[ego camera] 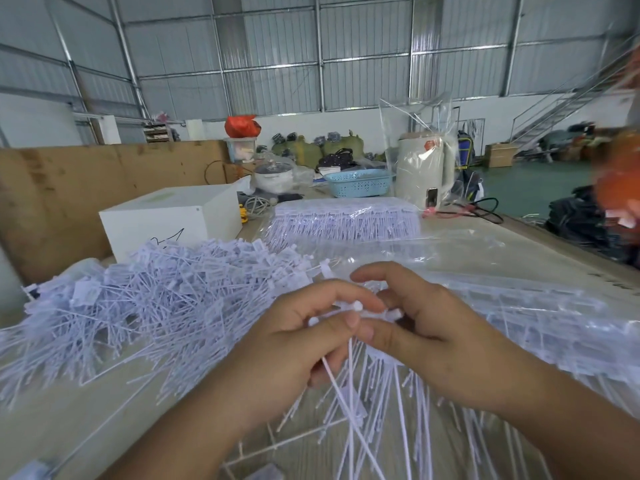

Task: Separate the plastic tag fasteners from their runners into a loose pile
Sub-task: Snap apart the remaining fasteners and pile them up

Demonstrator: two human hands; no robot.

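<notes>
mid-strip, as i read it. both hands meet over the near edge of the table point(104, 410). left hand point(294, 341) has thumb and fingers curled, pinching the head end of a few tag fasteners point(349, 386), their thin white tails hanging down from its grip. right hand point(429, 327) is curled too, thumb and fingers nipped on the heads of the runner strip point(415, 386) just beside the left's grip; its remaining tails fan down toward me. fingertips of the two hands are touching or nearly so; i cannot tell which.

loose pile point(156, 306) sits to the left, already large, heaped in front of a white box point(166, 220). more unseparated strips lie in a clear bag point(519, 323) under and to the right of the hands, and another bagged stack point(346, 220) lies farther back.

judgement: a good deal done, plenty left. next move calls for a short twist or pull apart between the two pinches, then a toss left onto the pile. risk: tails tangling with the strip's.
</notes>
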